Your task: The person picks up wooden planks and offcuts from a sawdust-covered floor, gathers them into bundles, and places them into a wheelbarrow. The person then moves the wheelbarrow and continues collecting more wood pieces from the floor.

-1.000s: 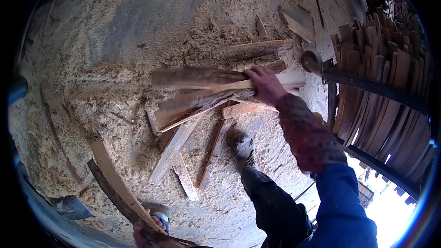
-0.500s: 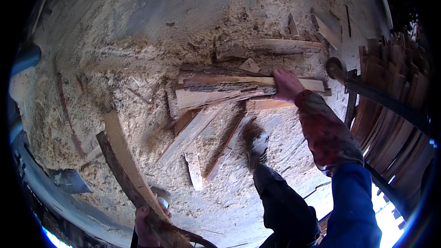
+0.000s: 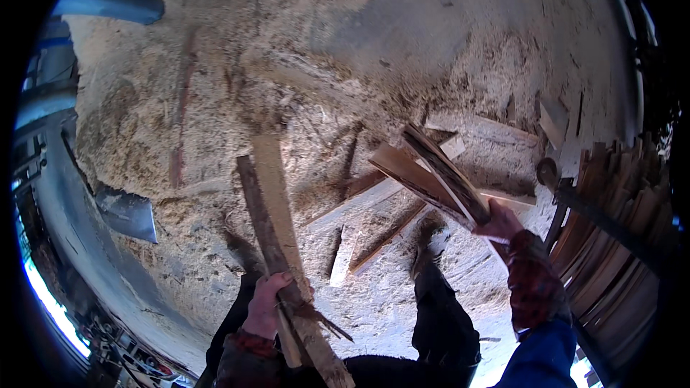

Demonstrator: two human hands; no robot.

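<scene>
Long bark-edged wood slabs stand up past my left hand, which is closed round them near the lower edge; splintered ends hang below the grip. On the other side, my right hand grips the near end of a bundle of slabs. That bundle spreads apart at its far end and tilts up over the sawdust floor. Beneath and beside it lie loose wood strips, one of them close to my boot.
Sawdust covers the floor. Stacked boards fill a metal rack at right, with a wheel at its corner. More offcuts lie beyond. Blue pipes run at the upper left, and a metal sheet sits lower left.
My right hand has raised its slabs off the floor pile and drawn them nearer me, turning them. The left hand with its slabs shows farther up and right. The whole view has shifted.
</scene>
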